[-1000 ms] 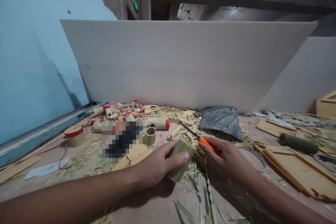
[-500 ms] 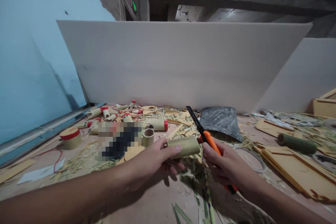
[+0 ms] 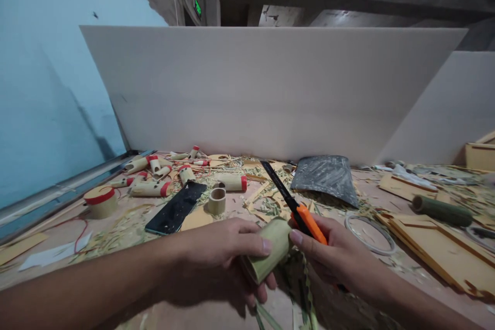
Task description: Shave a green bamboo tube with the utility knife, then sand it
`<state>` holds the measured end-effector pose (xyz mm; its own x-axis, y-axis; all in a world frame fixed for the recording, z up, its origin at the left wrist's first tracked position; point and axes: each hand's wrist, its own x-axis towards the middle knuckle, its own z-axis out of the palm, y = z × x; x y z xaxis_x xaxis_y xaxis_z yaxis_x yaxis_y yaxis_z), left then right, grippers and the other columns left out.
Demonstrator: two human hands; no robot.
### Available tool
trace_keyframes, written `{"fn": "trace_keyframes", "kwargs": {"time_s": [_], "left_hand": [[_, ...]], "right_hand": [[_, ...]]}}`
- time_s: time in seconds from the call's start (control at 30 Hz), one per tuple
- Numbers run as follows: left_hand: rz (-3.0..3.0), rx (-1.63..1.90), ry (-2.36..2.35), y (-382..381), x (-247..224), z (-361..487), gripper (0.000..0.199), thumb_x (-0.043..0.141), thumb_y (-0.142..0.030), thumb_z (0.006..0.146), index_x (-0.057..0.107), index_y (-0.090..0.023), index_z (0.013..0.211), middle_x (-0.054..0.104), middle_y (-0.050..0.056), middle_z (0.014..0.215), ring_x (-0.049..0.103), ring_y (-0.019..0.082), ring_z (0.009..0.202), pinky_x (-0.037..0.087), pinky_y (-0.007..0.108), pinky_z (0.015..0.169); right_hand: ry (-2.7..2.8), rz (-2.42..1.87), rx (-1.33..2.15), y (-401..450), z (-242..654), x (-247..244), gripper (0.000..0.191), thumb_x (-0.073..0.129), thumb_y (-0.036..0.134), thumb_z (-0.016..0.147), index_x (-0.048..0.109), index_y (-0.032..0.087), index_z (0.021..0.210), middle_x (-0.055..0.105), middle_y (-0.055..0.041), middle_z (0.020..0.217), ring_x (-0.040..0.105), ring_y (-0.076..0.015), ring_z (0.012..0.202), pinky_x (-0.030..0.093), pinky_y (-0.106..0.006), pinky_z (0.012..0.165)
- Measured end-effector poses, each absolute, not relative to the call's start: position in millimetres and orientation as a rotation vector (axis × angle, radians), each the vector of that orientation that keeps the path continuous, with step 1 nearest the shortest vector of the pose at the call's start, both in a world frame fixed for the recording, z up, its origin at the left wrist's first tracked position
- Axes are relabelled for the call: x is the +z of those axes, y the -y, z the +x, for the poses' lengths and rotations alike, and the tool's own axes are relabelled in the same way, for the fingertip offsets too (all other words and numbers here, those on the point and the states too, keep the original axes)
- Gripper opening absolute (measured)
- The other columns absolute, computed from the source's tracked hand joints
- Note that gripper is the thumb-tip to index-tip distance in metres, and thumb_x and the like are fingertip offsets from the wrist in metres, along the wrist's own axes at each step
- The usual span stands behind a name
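A short, pale green bamboo tube (image 3: 274, 247) lies tilted in my left hand (image 3: 242, 250), thumb on top and fingers curled beneath. My right hand (image 3: 332, 252) is wrapped round an orange and black utility knife (image 3: 312, 224). Its long dark blade points up and to the left, above the bamboo. The fingertips of my right hand are close to the tube's far right end; whether they touch it I cannot tell. Below my hands, thin green strips (image 3: 268, 315) and shavings lie on the table.
A phone (image 3: 177, 209), a small bamboo ring (image 3: 217, 201) and several red-ended bamboo pieces (image 3: 152, 188) are at left. Rightward lie a dark grey sheet (image 3: 324, 179), a tape roll (image 3: 370, 234), wooden panels (image 3: 441, 252) and a dark green bamboo tube (image 3: 441, 210). A white board (image 3: 263, 93) stands behind.
My left hand has turned the bamboo tube from nearly level to a slant, its near end now lower left. The knife blade has shifted slightly left and down.
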<state>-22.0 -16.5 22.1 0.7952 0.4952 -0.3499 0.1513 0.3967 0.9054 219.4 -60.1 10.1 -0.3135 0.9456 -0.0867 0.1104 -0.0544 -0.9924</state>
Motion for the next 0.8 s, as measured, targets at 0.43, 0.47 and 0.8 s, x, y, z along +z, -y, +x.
{"fn": "trace_keyframes", "kwargs": {"time_s": [0.43,0.47,0.8], "left_hand": [[1.047,0.455,-0.722,17,4,-12,0.045,0.085,-0.051,0.074,0.058,-0.02,0.094,0.067,0.0,0.074,0.062,0.014,0.058,0.054,0.028,0.059],[1.036,0.494,-0.734,16,4,-12,0.047,0.09,-0.044,0.071,0.057,-0.02,0.095,0.068,-0.001,0.076,0.063,0.014,0.061,0.055,0.028,0.063],[1.102,0.492,-0.747,18,0,-11,0.054,0.099,-0.041,0.061,0.069,-0.016,0.097,0.069,0.0,0.08,0.058,0.011,0.062,0.044,0.024,0.06]], "right_hand": [[1.767,-1.251,0.852,60,220,6,0.045,0.052,0.066,0.103,0.068,0.023,0.102,0.07,-0.0035,0.092,0.066,-0.0238,0.09,0.053,-0.03,0.076],[1.852,-1.258,0.77,60,222,5,0.043,0.05,0.062,0.105,0.068,0.023,0.1,0.071,-0.0036,0.092,0.066,-0.0235,0.089,0.052,-0.03,0.075],[2.177,-1.342,0.486,67,219,-3,0.03,0.055,0.045,0.108,0.073,0.025,0.12,0.079,-0.007,0.104,0.073,-0.025,0.091,0.054,-0.033,0.082]]}}
